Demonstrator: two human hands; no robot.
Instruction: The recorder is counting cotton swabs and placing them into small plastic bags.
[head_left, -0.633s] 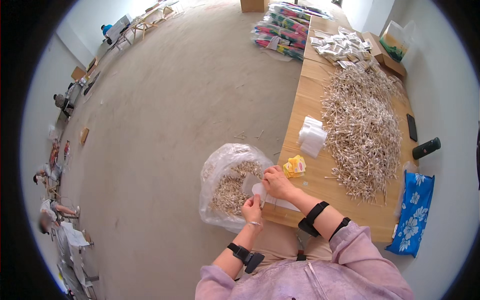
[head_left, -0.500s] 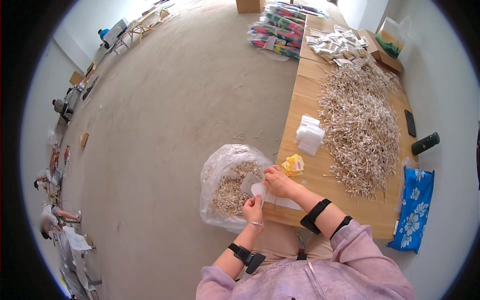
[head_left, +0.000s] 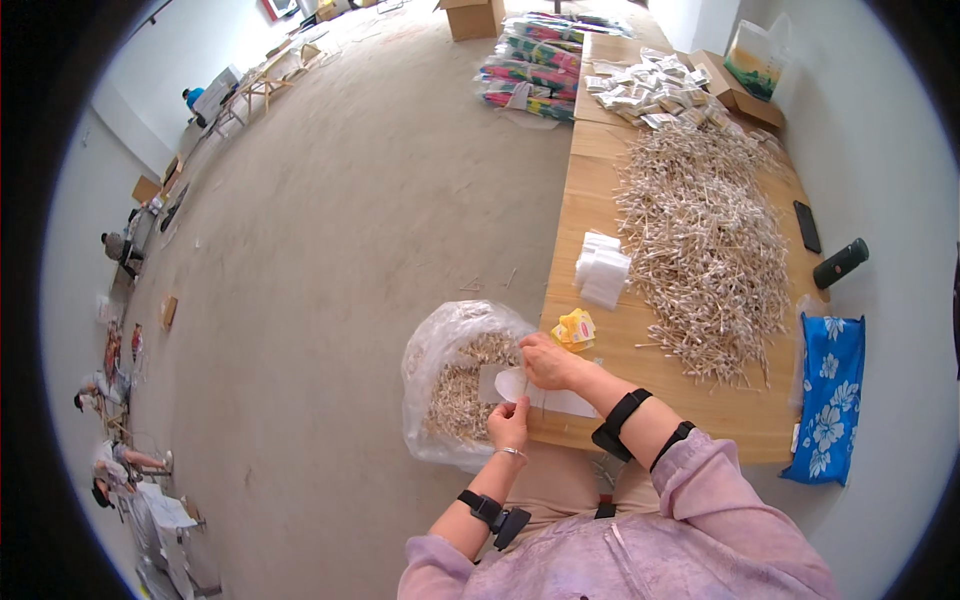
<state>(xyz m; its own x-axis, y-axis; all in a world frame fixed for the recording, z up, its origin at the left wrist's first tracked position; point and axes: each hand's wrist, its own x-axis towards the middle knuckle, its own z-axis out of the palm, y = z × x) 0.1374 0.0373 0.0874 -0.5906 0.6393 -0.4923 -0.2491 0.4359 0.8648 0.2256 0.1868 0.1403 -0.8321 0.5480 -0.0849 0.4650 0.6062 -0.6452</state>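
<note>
Between my two hands is a small clear plastic bag (head_left: 508,385), its pale mouth showing as an oval. My left hand (head_left: 508,424) pinches its near side, thumb up. My right hand (head_left: 550,361) has its fingers closed at the bag's far right edge. Both hands are at the table's left edge, beside a large clear sack (head_left: 420,400) filled with cotton swabs (head_left: 462,400). A white sheet (head_left: 565,402) lies on the table under my right wrist. Just beyond my right hand is a small pile of yellow cards (head_left: 574,328).
The wooden table (head_left: 590,180) bears a big heap of cotton swabs (head_left: 705,250), a stack of empty clear bags (head_left: 603,270) and filled packets (head_left: 655,85). A phone (head_left: 806,227), a dark cylinder (head_left: 841,263) and a blue flowered pouch (head_left: 828,400) line the wall side. People sit far left.
The whole view has shifted a little, with the table appearing farther left. Both hands keep their grip on the small bag, which has turned slightly.
</note>
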